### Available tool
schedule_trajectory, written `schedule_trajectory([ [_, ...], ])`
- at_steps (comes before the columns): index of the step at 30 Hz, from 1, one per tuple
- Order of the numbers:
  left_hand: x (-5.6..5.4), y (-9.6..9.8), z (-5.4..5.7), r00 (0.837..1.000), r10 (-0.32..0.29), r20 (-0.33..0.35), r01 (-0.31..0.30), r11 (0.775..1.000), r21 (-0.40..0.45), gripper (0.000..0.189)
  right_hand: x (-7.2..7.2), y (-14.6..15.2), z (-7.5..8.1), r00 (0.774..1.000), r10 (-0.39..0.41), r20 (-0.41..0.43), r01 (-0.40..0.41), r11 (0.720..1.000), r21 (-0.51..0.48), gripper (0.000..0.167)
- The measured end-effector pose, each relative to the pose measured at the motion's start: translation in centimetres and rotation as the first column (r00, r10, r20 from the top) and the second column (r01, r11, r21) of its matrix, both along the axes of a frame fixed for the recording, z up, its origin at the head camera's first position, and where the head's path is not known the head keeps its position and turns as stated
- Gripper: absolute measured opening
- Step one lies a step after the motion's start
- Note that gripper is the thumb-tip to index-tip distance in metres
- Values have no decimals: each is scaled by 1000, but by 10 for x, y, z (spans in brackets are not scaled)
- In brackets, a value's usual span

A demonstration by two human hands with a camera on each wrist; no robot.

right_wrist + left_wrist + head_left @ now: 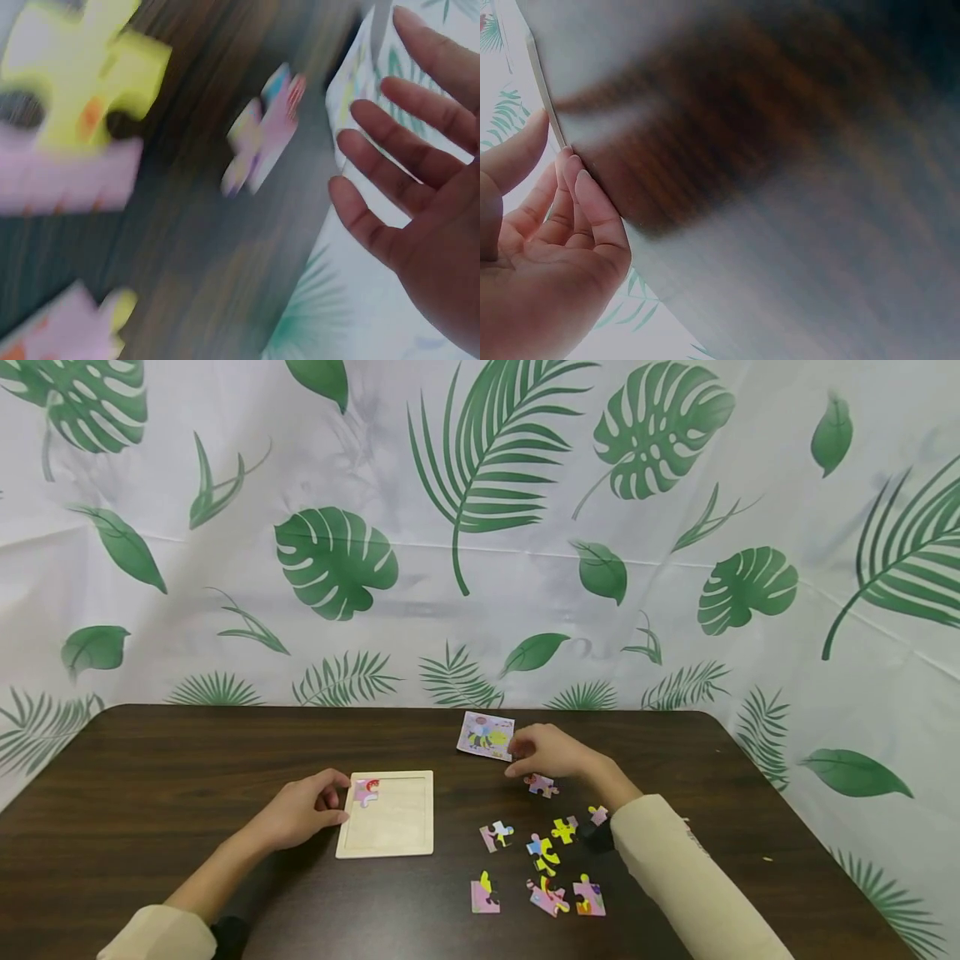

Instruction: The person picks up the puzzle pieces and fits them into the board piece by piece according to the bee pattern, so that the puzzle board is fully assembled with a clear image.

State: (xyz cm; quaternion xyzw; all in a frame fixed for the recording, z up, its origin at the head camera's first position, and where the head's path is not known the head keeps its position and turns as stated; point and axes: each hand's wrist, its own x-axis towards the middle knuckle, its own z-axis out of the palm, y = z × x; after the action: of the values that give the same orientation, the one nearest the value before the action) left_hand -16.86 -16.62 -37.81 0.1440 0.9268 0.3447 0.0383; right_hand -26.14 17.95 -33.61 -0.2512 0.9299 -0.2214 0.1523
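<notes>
My left hand [303,810] is at the left edge of a light wooden puzzle tray [397,847], its thumb and fingertips touching the rim. In the left wrist view, the tray's thin edge [546,94] shows beside the thumb. A pink and red jigsaw piece [366,791] lies in the tray's upper left corner. My right hand [551,752] hovers with spread fingers by the right side of a picture card [483,737] with a bee on it. Just below that hand lies a jigsaw piece [538,784]; nothing shows in its grasp in the right wrist view.
Several loose pink and yellow jigsaw pieces lie right of the tray, among them a yellow piece [563,831], a pink corner piece [484,896] and another pink piece [589,898]. Behind the dark wooden table [225,752] hangs a leaf-patterned cloth [480,618].
</notes>
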Motion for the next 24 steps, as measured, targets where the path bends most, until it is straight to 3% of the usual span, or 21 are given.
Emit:
schedule_trajectory([
  [5, 1, 0, 1, 1000, 0, 4, 0, 1000, 3, 33, 0, 27, -5, 1000, -26, 3, 26, 999, 42, 21],
  [10, 1, 0, 0, 1000, 2, 5, -2, 1000, -1, 33, 6, 44, -11, 1000, -26, 5, 26, 1000, 15, 18],
  [24, 1, 1, 0, 1000, -2, 1, 2, 1000, 0, 34, 19, 54, -28, 992, -65, -109, 61, 997, -37, 26],
])
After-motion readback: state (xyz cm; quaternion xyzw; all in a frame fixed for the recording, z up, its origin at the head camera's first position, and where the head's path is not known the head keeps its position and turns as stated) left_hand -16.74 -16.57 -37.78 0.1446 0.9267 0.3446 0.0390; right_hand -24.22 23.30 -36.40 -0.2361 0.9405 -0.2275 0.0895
